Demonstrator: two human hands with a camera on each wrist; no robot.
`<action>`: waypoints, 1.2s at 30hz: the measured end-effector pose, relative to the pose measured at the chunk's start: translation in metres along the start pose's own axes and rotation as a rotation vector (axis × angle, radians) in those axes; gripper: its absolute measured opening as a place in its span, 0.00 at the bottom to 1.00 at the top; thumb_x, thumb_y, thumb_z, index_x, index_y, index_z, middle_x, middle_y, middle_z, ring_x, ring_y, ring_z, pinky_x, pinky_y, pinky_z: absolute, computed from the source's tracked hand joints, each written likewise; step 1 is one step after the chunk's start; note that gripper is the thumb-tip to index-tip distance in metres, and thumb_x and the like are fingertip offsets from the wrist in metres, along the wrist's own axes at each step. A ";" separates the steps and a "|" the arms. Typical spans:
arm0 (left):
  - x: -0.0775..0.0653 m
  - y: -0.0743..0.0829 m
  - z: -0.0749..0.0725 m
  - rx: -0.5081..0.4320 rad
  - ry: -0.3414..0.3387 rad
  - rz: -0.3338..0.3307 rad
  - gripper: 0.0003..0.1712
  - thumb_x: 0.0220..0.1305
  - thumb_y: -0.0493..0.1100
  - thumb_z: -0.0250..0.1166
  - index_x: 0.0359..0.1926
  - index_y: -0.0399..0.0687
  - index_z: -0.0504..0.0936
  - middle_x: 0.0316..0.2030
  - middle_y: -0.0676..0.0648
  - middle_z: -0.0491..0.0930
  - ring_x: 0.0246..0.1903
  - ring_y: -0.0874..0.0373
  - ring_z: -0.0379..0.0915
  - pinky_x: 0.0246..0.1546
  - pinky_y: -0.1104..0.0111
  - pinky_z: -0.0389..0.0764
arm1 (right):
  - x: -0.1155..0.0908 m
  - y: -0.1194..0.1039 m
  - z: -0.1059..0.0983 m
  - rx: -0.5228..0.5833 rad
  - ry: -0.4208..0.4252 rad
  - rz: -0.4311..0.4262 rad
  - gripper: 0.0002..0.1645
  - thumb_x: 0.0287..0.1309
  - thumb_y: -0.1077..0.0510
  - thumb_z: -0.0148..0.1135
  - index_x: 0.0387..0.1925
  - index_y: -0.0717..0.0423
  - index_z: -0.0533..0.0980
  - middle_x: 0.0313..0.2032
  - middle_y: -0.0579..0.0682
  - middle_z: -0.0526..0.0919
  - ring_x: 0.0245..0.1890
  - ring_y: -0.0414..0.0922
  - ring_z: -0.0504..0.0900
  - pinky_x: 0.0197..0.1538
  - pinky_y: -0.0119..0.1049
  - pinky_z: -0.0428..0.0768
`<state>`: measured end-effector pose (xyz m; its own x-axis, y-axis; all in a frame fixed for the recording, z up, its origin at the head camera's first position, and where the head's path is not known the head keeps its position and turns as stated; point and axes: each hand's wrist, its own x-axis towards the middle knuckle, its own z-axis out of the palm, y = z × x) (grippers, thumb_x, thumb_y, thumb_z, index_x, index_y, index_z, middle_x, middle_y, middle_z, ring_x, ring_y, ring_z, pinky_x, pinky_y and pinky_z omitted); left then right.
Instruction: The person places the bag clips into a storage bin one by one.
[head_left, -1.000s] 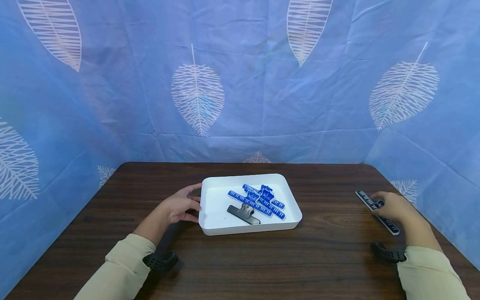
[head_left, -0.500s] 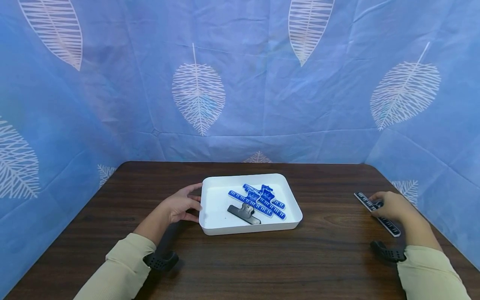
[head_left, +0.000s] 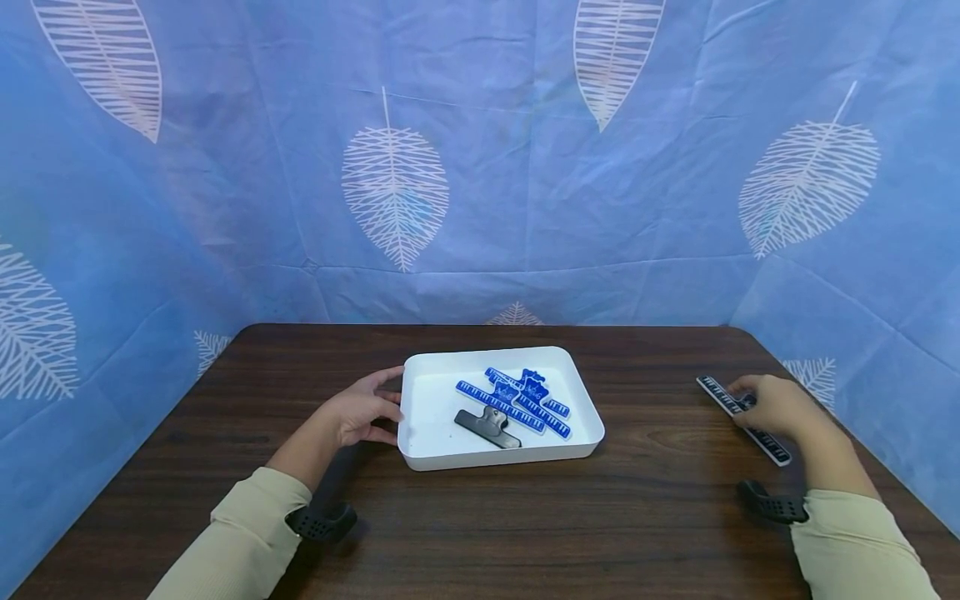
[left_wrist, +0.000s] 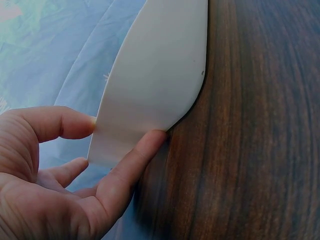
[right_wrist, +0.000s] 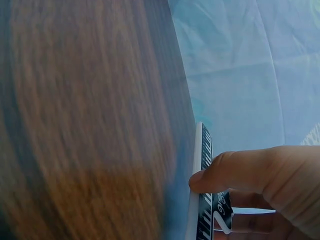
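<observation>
My left hand (head_left: 367, 408) is at the left end of a shallow white tray (head_left: 423, 408). In the left wrist view, its thumb and fingertips touch the tray's outer wall (left_wrist: 155, 60) without curling round it. Over at the table's right side, my right hand (head_left: 783, 408) pinches a black clip (head_left: 772, 448) with a white piano-key pattern. The right wrist view shows the thumb (right_wrist: 220, 172) across the patterned bar of the clip (right_wrist: 205, 145), the other fingers partly hidden behind it.
Blue piano-key clips (head_left: 495, 404) lie overlapping inside the tray, with a dark grey metal clip (head_left: 480, 427) in front of them. The dark wooden table (head_left: 562, 533) backs onto a blue leaf-print cloth (head_left: 525, 208). Black bands (head_left: 322, 525) circle both wrists.
My right hand and the black clip have shifted slightly left and away from me. The left hand, the tray and the clips in it have stayed put.
</observation>
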<state>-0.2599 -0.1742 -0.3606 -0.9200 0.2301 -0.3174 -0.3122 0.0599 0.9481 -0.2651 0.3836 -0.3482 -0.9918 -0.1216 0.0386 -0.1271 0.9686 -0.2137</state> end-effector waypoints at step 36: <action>-0.001 0.000 0.000 0.001 0.000 0.002 0.48 0.46 0.23 0.58 0.66 0.56 0.52 0.55 0.34 0.60 0.49 0.38 0.65 0.33 0.49 0.76 | 0.004 -0.072 -0.017 0.005 0.005 -0.162 0.26 0.40 0.60 0.64 0.47 0.60 0.74 0.30 0.54 0.76 0.20 0.42 0.70 0.22 0.36 0.70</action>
<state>-0.2586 -0.1747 -0.3600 -0.9206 0.2301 -0.3156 -0.3101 0.0605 0.9488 -0.2599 0.3168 -0.3161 -0.9584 -0.2748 0.0774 -0.2851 0.9353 -0.2095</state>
